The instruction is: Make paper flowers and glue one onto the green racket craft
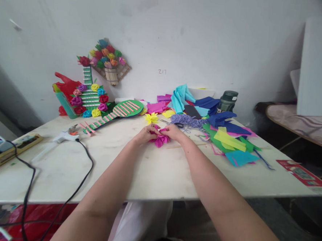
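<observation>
Both my hands meet at the middle of the white table (152, 178) over a pink paper flower (159, 139). My left hand (146, 134) has its fingers closed on the flower's left side. My right hand (173, 132) pinches its top right. The flower rests on the tabletop between them. A yellow paper flower (151, 117) lies just behind my hands, and scissors (174, 124) lie beside the right hand.
A heap of coloured paper sheets (225, 137) covers the right back of the table, with purple yarn (185, 120) and a dark green flask (227, 100). A glue gun (66, 136) with a black cord lies left. Paper-flower crafts (93, 94) stand against the wall.
</observation>
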Motion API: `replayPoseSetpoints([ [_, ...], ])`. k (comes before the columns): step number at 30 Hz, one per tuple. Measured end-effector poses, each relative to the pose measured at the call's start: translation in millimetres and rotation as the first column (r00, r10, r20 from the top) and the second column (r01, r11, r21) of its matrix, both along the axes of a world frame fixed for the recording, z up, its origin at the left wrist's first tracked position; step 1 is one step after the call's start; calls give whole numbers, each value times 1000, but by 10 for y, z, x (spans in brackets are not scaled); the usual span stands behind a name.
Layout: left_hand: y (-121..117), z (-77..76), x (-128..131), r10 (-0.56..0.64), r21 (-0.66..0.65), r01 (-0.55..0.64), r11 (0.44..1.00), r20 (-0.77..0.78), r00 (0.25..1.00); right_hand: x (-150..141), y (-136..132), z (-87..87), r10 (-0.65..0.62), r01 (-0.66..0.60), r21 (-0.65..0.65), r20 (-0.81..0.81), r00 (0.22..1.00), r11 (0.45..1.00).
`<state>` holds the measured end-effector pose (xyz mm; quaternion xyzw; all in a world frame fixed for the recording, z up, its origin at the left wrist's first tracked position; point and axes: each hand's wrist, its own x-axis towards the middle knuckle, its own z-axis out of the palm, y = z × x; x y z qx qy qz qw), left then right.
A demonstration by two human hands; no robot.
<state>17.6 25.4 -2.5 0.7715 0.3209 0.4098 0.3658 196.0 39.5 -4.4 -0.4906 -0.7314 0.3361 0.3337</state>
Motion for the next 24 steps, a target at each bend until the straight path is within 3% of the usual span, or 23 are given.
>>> replayPoseSetpoints([
  [8, 75, -70, -28, -20, 14, 20, 1000, 9, 1000, 22, -42, 25, 101, -102, -23, -48, 994, 994],
  [16, 67, -55, -19, -11, 72, 14, 997, -39, 999, -13, -39, 40, 70, -78, 113, 70, 995, 991],
  [20, 65, -51, 1, 15, 148, -2, 989, -89, 996, -28, -43, 33, 44, -44, 37, 7, 999, 998],
  [24, 69, -55, 17, 15, 260, 10, 966, -96, 995, -18, -67, 20, 23, -33, -56, -160, 987, 998],
])
